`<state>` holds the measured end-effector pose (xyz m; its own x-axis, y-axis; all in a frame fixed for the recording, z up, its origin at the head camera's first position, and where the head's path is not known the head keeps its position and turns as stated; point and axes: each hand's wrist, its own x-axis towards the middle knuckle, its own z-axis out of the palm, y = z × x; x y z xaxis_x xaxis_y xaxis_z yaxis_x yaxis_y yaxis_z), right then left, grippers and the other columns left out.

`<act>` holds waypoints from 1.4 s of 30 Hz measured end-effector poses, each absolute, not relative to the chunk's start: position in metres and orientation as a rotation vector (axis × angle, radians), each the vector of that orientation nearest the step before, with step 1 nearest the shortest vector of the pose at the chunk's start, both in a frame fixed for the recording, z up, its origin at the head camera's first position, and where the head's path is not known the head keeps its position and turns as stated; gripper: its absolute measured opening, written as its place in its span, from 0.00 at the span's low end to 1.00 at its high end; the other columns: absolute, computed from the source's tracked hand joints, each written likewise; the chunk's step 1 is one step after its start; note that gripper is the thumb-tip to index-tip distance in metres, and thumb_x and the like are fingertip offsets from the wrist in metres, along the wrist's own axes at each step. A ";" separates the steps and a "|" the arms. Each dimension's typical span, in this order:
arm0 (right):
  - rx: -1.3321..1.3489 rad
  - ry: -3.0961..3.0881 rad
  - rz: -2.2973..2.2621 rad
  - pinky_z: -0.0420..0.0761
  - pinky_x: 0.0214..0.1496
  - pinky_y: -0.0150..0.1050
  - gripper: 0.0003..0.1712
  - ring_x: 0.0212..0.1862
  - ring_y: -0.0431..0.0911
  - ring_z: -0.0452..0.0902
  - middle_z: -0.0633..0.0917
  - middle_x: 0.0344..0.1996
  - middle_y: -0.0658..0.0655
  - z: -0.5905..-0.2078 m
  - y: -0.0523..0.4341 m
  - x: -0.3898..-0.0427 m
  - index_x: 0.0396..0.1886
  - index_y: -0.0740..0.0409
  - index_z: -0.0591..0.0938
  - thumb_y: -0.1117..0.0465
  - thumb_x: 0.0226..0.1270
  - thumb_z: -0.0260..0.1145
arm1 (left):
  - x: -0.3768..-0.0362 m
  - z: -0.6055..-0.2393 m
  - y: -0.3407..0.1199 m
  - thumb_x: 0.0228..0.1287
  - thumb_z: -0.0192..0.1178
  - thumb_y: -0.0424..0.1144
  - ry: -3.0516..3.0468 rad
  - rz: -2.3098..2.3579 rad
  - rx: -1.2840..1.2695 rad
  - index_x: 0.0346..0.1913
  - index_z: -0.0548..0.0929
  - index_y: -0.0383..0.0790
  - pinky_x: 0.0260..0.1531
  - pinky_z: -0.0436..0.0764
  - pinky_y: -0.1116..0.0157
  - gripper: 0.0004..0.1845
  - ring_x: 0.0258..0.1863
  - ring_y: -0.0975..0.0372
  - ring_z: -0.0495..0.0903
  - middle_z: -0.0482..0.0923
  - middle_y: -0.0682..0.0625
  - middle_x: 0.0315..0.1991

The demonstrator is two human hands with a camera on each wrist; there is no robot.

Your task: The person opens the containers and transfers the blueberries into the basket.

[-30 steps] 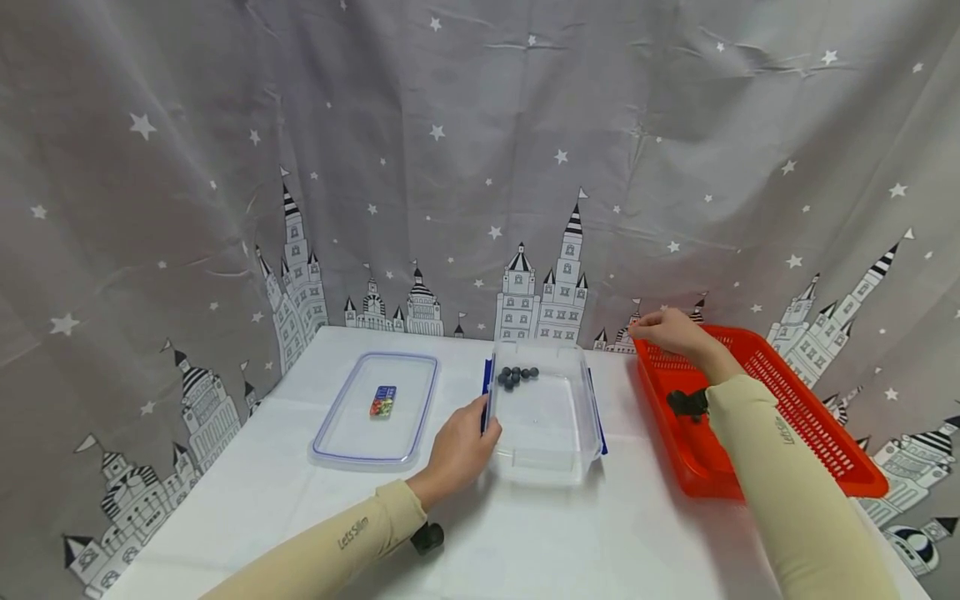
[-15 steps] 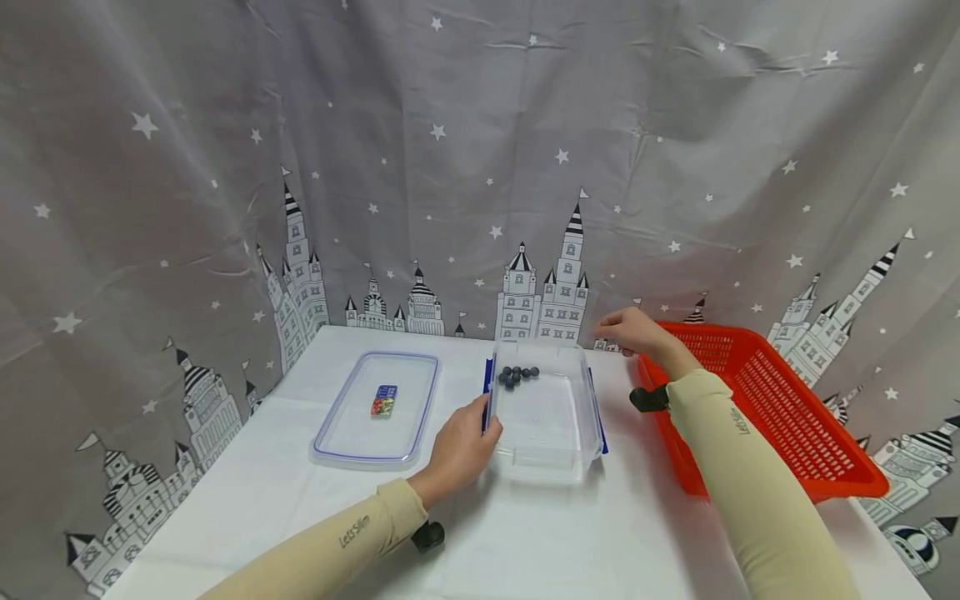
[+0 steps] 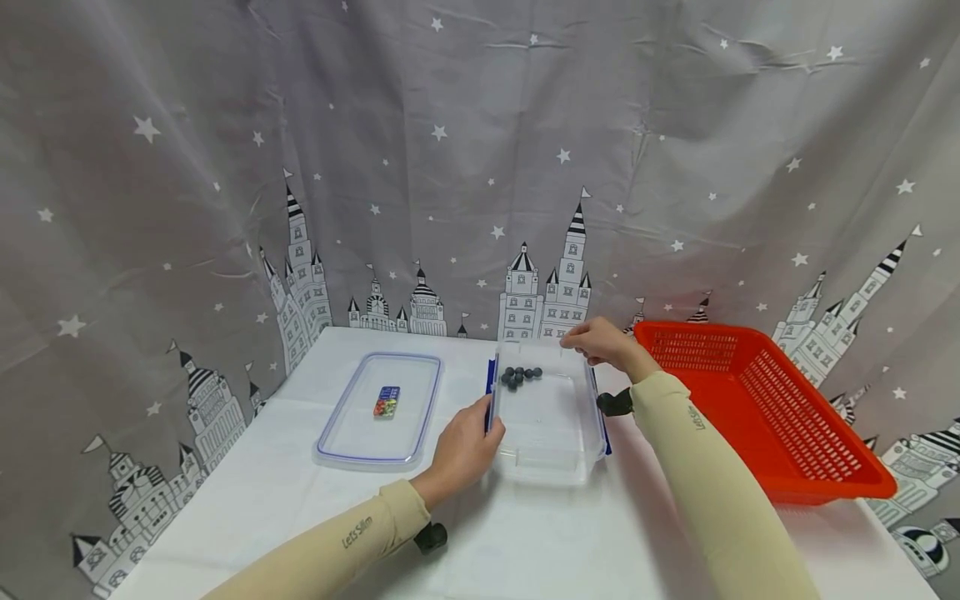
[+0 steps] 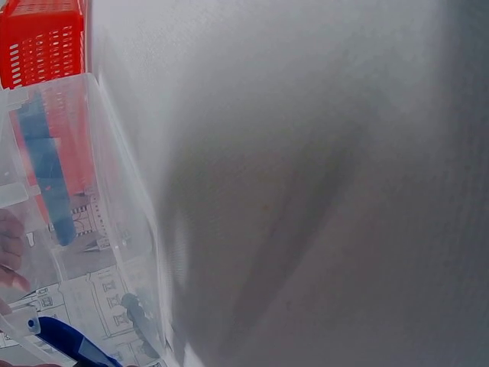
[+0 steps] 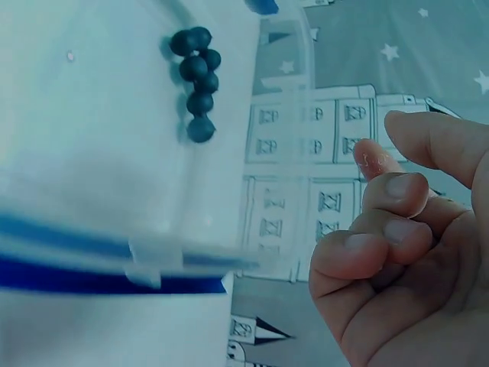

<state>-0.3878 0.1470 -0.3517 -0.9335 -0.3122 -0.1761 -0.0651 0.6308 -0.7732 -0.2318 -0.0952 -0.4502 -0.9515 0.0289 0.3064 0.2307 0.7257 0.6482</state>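
A clear plastic food container [image 3: 551, 462] with blue side clips stands open mid-table. Several dark blueberries [image 5: 197, 80] lie clustered at its far left corner. My left hand [image 3: 463, 443] grips its left side by the rim and the clip, thumb at the wall. My right hand [image 3: 603, 342] is over the container's far right corner. In the right wrist view its fingers [image 5: 351, 256] are curled and the thumb stands a little apart from the index tip. Nothing shows between them, and I cannot tell whether something is pinched out of sight.
A red perforated basket [image 3: 783, 392] stands to the right, near the table's right edge. On the left lies a clear lid [image 3: 405, 446] with a blue seal and a fruit label [image 3: 387, 402]. A grey castle-print curtain [image 3: 420, 167] hangs behind the white table [image 3: 525, 542].
My right hand has moved left from over the basket to the container's far right corner. The left hand keeps its grip, and the blueberries lie as before.
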 end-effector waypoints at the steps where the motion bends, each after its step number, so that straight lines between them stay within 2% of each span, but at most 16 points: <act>1: -0.309 2.552 -1.211 0.74 0.35 0.34 0.21 0.30 0.45 0.68 0.72 0.27 0.53 -0.354 0.145 -0.389 0.57 0.65 0.83 0.56 0.72 0.64 | -0.231 -0.450 -0.095 0.73 0.49 0.46 -2.655 -1.055 -0.198 0.71 0.72 0.34 0.54 0.81 0.50 0.28 0.54 0.51 0.82 0.82 0.40 0.57; 6: -0.308 2.518 -1.242 0.73 0.33 0.34 0.20 0.28 0.45 0.67 0.72 0.28 0.55 -0.363 0.135 -0.391 0.55 0.65 0.83 0.57 0.72 0.64 | -0.230 -0.449 -0.095 0.73 0.50 0.45 -2.657 -1.064 -0.198 0.71 0.72 0.34 0.53 0.81 0.50 0.28 0.53 0.52 0.82 0.83 0.40 0.56; 12: -0.286 2.535 -1.286 0.71 0.31 0.33 0.19 0.26 0.42 0.65 0.71 0.27 0.52 -0.373 0.124 -0.394 0.55 0.66 0.83 0.58 0.72 0.65 | -0.230 -0.450 -0.095 0.74 0.49 0.46 -2.658 -1.054 -0.194 0.70 0.73 0.35 0.53 0.81 0.51 0.28 0.53 0.52 0.83 0.83 0.40 0.55; 23: -0.242 2.548 -1.307 0.69 0.26 0.32 0.18 0.19 0.39 0.62 0.70 0.21 0.50 -0.392 0.104 -0.393 0.54 0.68 0.84 0.60 0.70 0.65 | -0.231 -0.449 -0.095 0.73 0.50 0.45 -2.662 -1.039 -0.197 0.69 0.74 0.36 0.50 0.82 0.52 0.26 0.50 0.54 0.83 0.84 0.42 0.54; 26: -0.176 2.586 -1.305 0.69 0.25 0.32 0.18 0.20 0.40 0.61 0.73 0.25 0.51 -0.400 0.100 -0.397 0.53 0.66 0.84 0.60 0.70 0.65 | -0.231 -0.449 -0.095 0.74 0.50 0.45 -2.676 -1.036 -0.194 0.70 0.73 0.36 0.51 0.82 0.52 0.27 0.51 0.54 0.83 0.83 0.41 0.55; 30: -0.063 2.636 -1.290 0.72 0.29 0.33 0.17 0.25 0.42 0.64 0.79 0.39 0.57 -0.408 0.095 -0.401 0.53 0.65 0.85 0.60 0.69 0.66 | -0.231 -0.449 -0.095 0.74 0.49 0.47 -2.686 -1.027 -0.193 0.71 0.72 0.35 0.53 0.82 0.51 0.28 0.53 0.53 0.83 0.83 0.40 0.56; 32: -0.011 2.653 -1.286 0.72 0.29 0.34 0.18 0.27 0.43 0.65 0.80 0.41 0.58 -0.410 0.093 -0.402 0.53 0.66 0.85 0.60 0.68 0.67 | -0.231 -0.449 -0.095 0.74 0.49 0.47 -2.684 -1.021 -0.193 0.71 0.72 0.35 0.53 0.81 0.51 0.28 0.54 0.52 0.82 0.83 0.40 0.57; 39: 0.111 2.711 -1.226 0.69 0.23 0.35 0.18 0.20 0.42 0.65 0.75 0.24 0.52 -0.418 0.088 -0.402 0.49 0.66 0.86 0.59 0.64 0.68 | -0.230 -0.449 -0.095 0.74 0.50 0.46 -2.675 -1.039 -0.195 0.70 0.72 0.34 0.53 0.81 0.51 0.28 0.54 0.52 0.83 0.82 0.39 0.57; 42: 0.148 2.712 -1.264 0.69 0.21 0.33 0.15 0.19 0.41 0.64 0.74 0.23 0.53 -0.425 0.087 -0.406 0.43 0.67 0.85 0.60 0.62 0.68 | -0.229 -0.449 -0.094 0.73 0.49 0.46 -2.672 -1.040 -0.196 0.70 0.72 0.34 0.53 0.82 0.51 0.28 0.53 0.53 0.83 0.83 0.39 0.56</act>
<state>-0.4055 0.0872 -0.4245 -0.9846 0.0281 -0.1727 0.1503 0.6410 -0.7526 -0.2295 -0.0944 -0.4493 -0.9552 0.0287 0.2946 0.2204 0.7335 0.6430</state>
